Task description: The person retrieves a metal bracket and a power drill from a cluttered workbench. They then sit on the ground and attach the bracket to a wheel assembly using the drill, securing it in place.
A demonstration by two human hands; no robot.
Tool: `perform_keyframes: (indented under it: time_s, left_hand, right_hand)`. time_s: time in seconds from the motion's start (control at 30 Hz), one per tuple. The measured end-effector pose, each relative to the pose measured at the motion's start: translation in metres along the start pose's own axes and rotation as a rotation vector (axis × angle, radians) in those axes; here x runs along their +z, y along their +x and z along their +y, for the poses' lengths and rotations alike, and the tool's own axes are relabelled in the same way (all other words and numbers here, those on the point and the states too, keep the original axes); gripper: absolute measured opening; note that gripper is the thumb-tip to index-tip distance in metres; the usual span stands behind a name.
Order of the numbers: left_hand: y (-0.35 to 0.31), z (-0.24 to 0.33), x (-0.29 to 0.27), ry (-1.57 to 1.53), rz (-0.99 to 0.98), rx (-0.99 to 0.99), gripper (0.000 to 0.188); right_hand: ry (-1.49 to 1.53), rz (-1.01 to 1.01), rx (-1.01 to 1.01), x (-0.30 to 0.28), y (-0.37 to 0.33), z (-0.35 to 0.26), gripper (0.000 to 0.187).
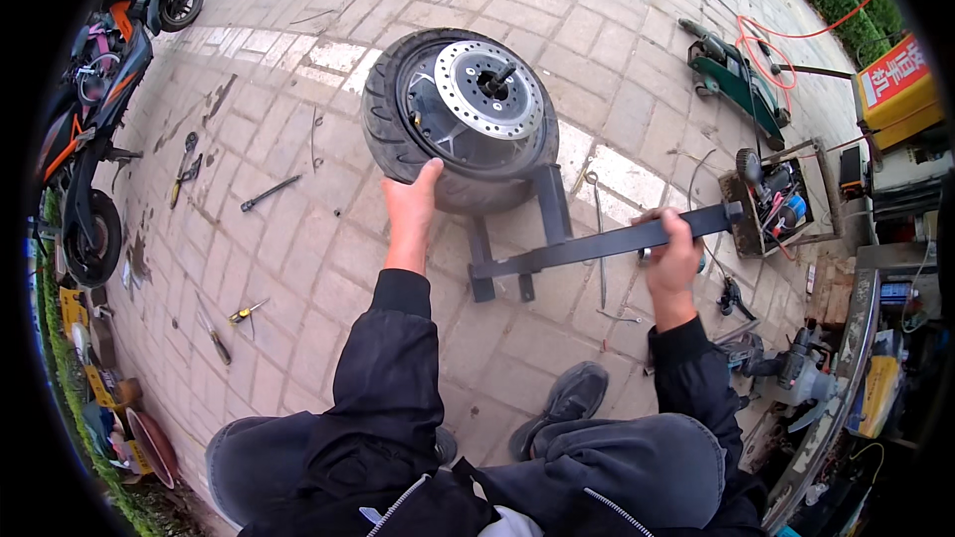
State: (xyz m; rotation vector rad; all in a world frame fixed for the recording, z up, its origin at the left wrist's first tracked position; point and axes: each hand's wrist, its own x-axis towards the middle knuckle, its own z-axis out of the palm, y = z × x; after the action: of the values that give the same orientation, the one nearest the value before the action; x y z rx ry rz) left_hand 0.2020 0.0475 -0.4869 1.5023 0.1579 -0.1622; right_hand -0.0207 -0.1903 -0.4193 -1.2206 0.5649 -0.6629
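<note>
A scooter wheel (463, 119) with a black tyre lies tilted on the paving, its silver perforated brake disc (468, 55) facing up. A dark axle end stands out of the hub. At the tyre's near left edge, my left hand (410, 209) grips it with the thumb on top; the other fingers are mostly hidden. My right hand (671, 264) is closed around the far right part of a black steel lever frame (597, 246). Short arms of that frame reach under the tyre's near side, and where they meet it is hidden.
Left on the paving are pliers (183, 174), a socket tool (269, 194) and screwdrivers (214, 338). A long wrench (600, 239) lies beyond the bar. Right stand a green floor jack (736, 89), a toolbox (736, 224) and a power tool (801, 368). A motor scooter (95, 139) is parked left.
</note>
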Motion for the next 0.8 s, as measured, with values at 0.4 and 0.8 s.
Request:
perform_keyframes:
  time_s: [0.4, 0.8]
  left_hand:
    - [-0.019, 0.036, -0.006, 0.072, 0.05, 0.042, 0.056]
    - [-0.17, 0.236, 0.044, 0.812, -1.537, 1.261, 0.02]
  right_hand:
    - [0.018, -0.013, -0.082, -0.028, -0.024, -0.055, 0.01]
    - [0.399, 0.088, -0.063, -0.076, 0.012, -0.049, 0.023]
